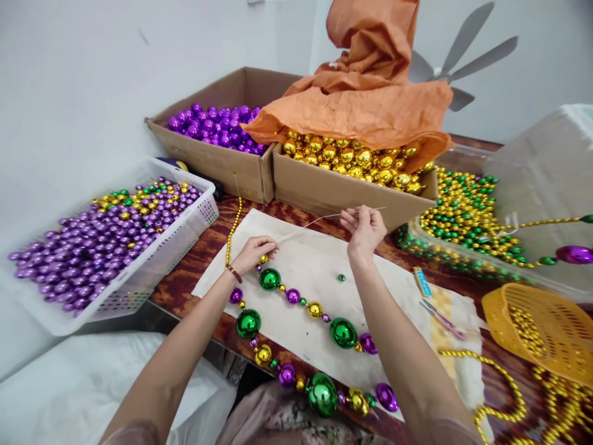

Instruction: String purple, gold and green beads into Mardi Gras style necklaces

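My left hand (256,253) is closed at the upper end of a bead strand, its fingers pinched by a gold bead (264,259). From there a thin pale thread (309,225) runs to my right hand (365,230), raised over the cloth and pinching it. A fine needle-like tip (380,208) sticks out beyond those fingers. The bead strand (343,333) carries shiny green, purple and gold balls of mixed sizes. It crosses the white cloth, and another length (322,394) hangs along the table's front edge. One loose green bead (341,278) lies between my arms.
Cardboard boxes hold purple balls (217,127) and gold balls (352,157), with orange fabric (361,105) over the latter. A white basket (185,225) of beads stands left. At right are a clear bin (463,272), scissors (442,319) and a yellow basket (569,334).
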A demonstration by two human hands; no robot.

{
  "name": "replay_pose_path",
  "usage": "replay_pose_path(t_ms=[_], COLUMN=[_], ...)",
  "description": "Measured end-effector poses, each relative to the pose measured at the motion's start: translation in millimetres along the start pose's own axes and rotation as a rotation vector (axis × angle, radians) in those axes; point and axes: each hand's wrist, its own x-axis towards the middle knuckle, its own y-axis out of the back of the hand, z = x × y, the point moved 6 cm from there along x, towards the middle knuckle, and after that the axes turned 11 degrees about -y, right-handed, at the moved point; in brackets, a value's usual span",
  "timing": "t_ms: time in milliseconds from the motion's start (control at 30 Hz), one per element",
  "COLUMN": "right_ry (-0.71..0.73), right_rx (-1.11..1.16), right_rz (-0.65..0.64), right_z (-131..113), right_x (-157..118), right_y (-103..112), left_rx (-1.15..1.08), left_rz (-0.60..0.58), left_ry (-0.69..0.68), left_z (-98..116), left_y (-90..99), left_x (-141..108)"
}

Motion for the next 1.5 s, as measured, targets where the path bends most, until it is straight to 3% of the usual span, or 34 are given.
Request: replay_pose_path(t_ms=[67,167,267,367,533,733,900,1000,1233,1500], right_ry=[0.146,0.314,0.352,0.335,0.265,0.243,0.192,0.159,0.139,0.188], right_rx=[-0.2,-0.867,-1.536,-1.813,-1.906,-1.848,-1.692,-1.677,-1.811,-1.857], right_rz=[-0.022,-0.213,-0.406,-0.509,-0.606,-0.651,-0.904,-0.996,-1.073,-1.033], right_z=[-9,-10,8,22,37,33,25,17,12,22], right_x=[1,-7,-20,-32,-40,-55,-97,-125,-175,-195], right_y=[9,6,0,-9,-23,-38,-51,-36,27,48], left_rx=[0.016,0.072,0.117,0.12,0.087,0.055,-0.032,-0.075,-0.145,-0.089], left_rz=[0.04,0.068,0.106,0.168,0.22,0.296,0.323,0.335,0.304,0.27], left_ry=[0.0,-0.001,-0.019,-0.042,-0.066,-0.029,0.005,0.068,0.202,0.217], left_z=[0,0,0,0,5,4,2,-1,-6,1], left_y=[9.6,19.1,23.9,28.2,35.9,44.8,48.7,54.8,65.7,67.1], left_x=[-4,-6,-5,-3,-3,-5,-13,-22,-38,-54])
